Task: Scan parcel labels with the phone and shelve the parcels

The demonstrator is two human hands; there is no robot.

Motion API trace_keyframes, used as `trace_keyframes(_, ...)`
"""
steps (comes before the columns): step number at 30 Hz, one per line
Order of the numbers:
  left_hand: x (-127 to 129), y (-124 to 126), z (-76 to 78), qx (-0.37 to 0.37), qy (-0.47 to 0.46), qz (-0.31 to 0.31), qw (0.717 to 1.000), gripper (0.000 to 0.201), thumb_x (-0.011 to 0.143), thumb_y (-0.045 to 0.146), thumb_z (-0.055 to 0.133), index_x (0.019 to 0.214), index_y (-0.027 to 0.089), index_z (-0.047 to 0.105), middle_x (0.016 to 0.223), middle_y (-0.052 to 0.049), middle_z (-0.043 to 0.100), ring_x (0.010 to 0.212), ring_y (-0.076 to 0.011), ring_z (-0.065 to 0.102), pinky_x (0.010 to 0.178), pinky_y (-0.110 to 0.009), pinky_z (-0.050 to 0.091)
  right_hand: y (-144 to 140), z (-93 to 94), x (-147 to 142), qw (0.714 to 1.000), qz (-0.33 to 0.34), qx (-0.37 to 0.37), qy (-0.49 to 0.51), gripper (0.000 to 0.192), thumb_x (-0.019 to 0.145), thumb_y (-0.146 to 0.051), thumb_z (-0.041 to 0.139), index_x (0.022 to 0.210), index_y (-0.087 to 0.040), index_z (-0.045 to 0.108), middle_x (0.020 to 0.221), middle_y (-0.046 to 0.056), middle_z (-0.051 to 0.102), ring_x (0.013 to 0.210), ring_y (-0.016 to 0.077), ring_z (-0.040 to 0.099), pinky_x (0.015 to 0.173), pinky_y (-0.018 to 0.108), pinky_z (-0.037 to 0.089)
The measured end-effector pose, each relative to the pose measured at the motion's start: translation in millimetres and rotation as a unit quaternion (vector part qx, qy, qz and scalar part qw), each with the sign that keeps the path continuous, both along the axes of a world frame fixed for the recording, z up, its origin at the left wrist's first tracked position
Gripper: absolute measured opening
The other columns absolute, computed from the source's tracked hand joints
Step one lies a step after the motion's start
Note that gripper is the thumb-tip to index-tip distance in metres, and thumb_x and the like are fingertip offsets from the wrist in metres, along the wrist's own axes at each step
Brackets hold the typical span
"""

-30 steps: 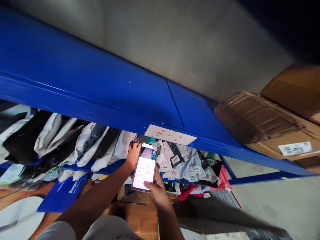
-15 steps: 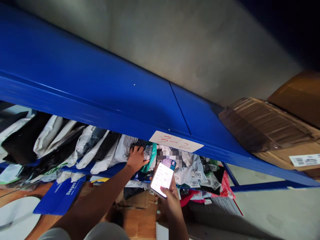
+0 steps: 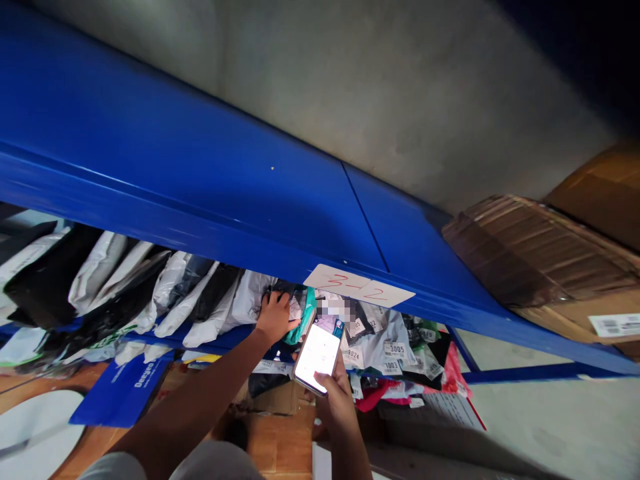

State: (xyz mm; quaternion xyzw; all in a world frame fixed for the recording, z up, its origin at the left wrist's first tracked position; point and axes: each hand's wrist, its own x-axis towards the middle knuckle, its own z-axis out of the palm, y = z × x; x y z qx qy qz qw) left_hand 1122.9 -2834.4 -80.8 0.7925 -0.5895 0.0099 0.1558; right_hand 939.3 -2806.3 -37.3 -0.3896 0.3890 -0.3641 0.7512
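My right hand (image 3: 334, 390) is wrapped round a smartphone (image 3: 318, 355) with a bright white screen, its thumb lying on the lower part of the glass. Among the packed mailing bags on the shelf rests my left hand (image 3: 275, 317), fingers spread over a dark bag and thumb stretched toward a teal bag (image 3: 302, 325). A grey-white mailing bag (image 3: 250, 299) stands just left of that hand. Right of the phone are grey bags with printed number labels, one a 3005 label (image 3: 397, 349).
A blue shelf beam (image 3: 210, 193) crosses above the bags and bears a white "3-2" sign (image 3: 359, 285). Cardboard boxes (image 3: 540, 247) sit at the right. Below lie a blue flat packet (image 3: 123, 390) and a round white object (image 3: 37, 427).
The phone and my right hand have shifted slightly left, uncovering more of the labels beside it. My left hand stays at the same bags.
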Motion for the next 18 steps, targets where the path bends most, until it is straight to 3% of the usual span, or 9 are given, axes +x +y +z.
trace_keyframes(4, -0.4, -1.0, -2.5, 0.001, 0.001, 0.002, 1.0, 0.057, 0.082, 0.056, 0.057, 0.11, 0.008, 0.068, 0.121, -0.015, 0.057, 0.112, -0.0352, 0.04, 0.093, -0.047, 0.035, 1.3, 2.5, 3.1, 1.0, -0.01, 0.014, -0.026, 0.112, 0.053, -0.015, 0.076, 0.148, -0.026, 0.018, 0.099, 0.008, 0.078, 0.087, 0.0299, 0.073, 0.065, 0.034, 0.059)
trace_keyframes(7, 0.0, -1.4, -3.9, -0.001, 0.001, 0.001, 1.0, 0.055, 0.083, 0.056, 0.056, 0.109, 0.01, 0.068, 0.121, -0.015, 0.057, 0.112, -0.0351, 0.04, 0.093, -0.048, 0.034, 1.9, 3.5, 3.7, 0.999, -0.007, 0.014, -0.028, 0.113, 0.053, -0.015, 0.077, 0.148, -0.027, 0.018, 0.097, 0.008, 0.078, 0.083, 0.0291, 0.074, 0.06, 0.032, 0.058)
trace_keyframes(12, 0.7, -2.6, -5.6, -0.004, 0.001, -0.001, 1.0, 0.057, 0.082, 0.057, 0.056, 0.111, 0.009, 0.067, 0.121, -0.014, 0.057, 0.112, -0.0354, 0.04, 0.094, -0.048, 0.034, 0.7, 1.1, 1.3, 0.999, 0.001, 0.006, -0.032, 0.106, 0.054, -0.017, 0.08, 0.146, -0.029, 0.028, 0.1, 0.008, 0.078, 0.086, 0.0265, 0.073, 0.072, 0.032, 0.058)
trace_keyframes(18, 0.0, -3.6, -7.0, -0.011, 0.001, -0.002, 1.0, 0.057, 0.082, 0.057, 0.057, 0.109, 0.008, 0.068, 0.119, -0.015, 0.058, 0.111, -0.0359, 0.041, 0.093, -0.048, 0.035, -0.8, -0.1, 0.7, 0.999, -0.002, 0.01, -0.033, 0.102, 0.055, -0.018, 0.08, 0.144, -0.03, 0.033, 0.102, 0.007, 0.077, 0.087, 0.0277, 0.073, 0.07, 0.035, 0.059)
